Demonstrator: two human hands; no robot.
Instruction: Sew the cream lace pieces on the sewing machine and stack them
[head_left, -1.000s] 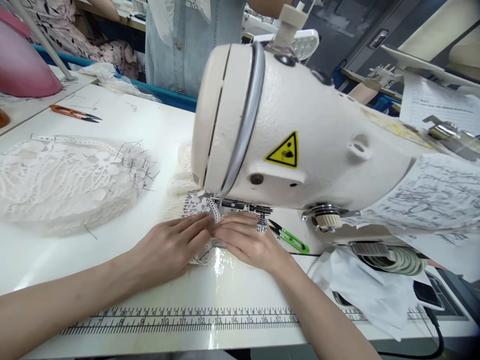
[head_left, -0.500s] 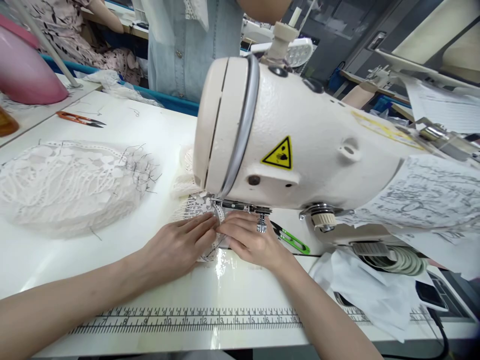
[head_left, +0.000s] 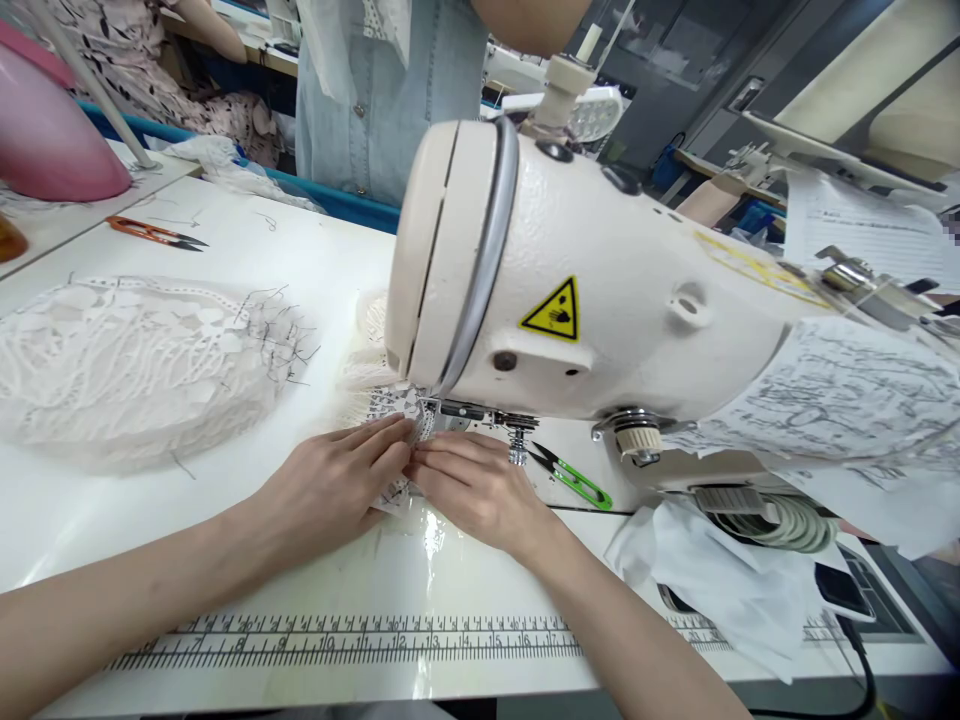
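Note:
White lace fabric [head_left: 397,402] lies under the head of a cream sewing machine [head_left: 570,240]. My left hand [head_left: 337,480] presses on the lace from the left, its fingers close together and pointing toward the needle area. From the right, my right hand [head_left: 472,485] reaches in, and its fingertips meet the left ones at the lace edge. Both hands pinch the fabric there, just in front of the presser foot, which is partly hidden by the machine head. Green thread snips [head_left: 574,475] lie right of my right hand.
A pile of lace pieces [head_left: 142,370] with dark thread ends lies at left, with orange snips [head_left: 154,233] behind it. A printed ruler [head_left: 360,640] runs along the table's front edge. White cloth [head_left: 720,570] sits at right. A person in a denim garment [head_left: 390,110] is across the table.
Both hands have shifted slightly left and toward me with the lace edge, uncovering more of the metal plate beside the foot. The view has moved a little too.

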